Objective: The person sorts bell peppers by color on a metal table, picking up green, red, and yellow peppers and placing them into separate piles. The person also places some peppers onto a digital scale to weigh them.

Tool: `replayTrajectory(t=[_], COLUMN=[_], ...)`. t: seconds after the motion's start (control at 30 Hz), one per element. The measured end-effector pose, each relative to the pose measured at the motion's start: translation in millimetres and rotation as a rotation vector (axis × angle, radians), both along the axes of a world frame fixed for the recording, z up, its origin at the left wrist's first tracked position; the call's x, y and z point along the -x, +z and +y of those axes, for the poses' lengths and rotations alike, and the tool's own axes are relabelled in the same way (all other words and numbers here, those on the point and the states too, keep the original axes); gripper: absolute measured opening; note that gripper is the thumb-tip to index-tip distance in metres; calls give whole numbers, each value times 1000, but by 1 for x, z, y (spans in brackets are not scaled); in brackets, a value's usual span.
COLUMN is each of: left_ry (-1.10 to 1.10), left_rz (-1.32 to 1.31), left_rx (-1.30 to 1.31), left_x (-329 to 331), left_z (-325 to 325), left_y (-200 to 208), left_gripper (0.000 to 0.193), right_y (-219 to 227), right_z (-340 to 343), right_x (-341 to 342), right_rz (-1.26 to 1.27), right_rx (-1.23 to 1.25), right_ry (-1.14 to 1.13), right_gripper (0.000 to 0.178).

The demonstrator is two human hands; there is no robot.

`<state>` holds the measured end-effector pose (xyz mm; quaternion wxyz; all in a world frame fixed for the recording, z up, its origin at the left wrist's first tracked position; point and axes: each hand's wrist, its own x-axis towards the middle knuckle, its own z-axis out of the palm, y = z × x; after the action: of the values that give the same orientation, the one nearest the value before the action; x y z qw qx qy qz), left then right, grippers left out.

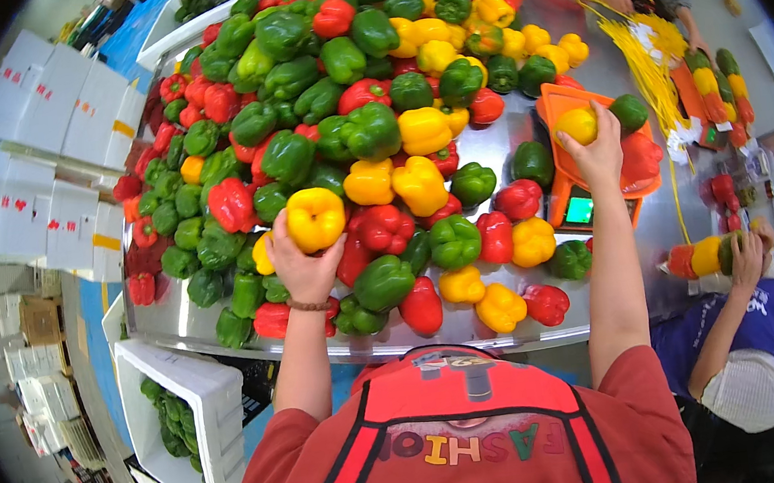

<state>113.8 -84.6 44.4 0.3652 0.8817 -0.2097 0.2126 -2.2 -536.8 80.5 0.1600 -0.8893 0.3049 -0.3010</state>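
Observation:
My left hand grips a yellow bell pepper above the heap of loose peppers. Over to the right, my right hand has its fingers round another yellow pepper, at the orange tray of a scale. A green pepper and a red pepper sit in that tray beside my hand. The scale's lit green display shows below my wrist. Red, green and yellow peppers, such as a green pepper, lie between my arms.
A co-worker at the far right reaches toward yellow net bags. Another at the right handles a packed row of peppers. A white foam box with green peppers stands at lower left. White boxes are stacked beyond the table's left side.

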Motion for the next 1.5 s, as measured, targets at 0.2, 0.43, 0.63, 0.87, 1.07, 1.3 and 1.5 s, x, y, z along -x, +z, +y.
replayTrajectory(t=[0.2,0.43,0.63,0.87,1.07,1.3,1.5], left_ry=[-164,-129,-138,-222,162,201,107], left_rz=[-3,100,106,63,91,228,143], left_rx=[-309,-262,-271,-81,-319,-416,-293], left_x=[4,2,1,2,-14,-26,-15], left_z=[-17,-21,-13,8,73,82,64], left_y=[-7,-20,-16,1,-16,-37,-17], left_gripper=[94,98,99,100,74,69,65], right_y=[-30,-46,-24,-49,-56,-54,-21], right_z=[66,60,72,113,111,114,102], right_x=[-28,2,99,119,117,111,119], right_rz=[-95,101,439,623,617,666,353], right_rx=[-14,-329,-309,-123,-92,-27,-326], right_ry=[370,349,277,169,178,168,245], right_gripper=[73,57,61,88,89,96,91])
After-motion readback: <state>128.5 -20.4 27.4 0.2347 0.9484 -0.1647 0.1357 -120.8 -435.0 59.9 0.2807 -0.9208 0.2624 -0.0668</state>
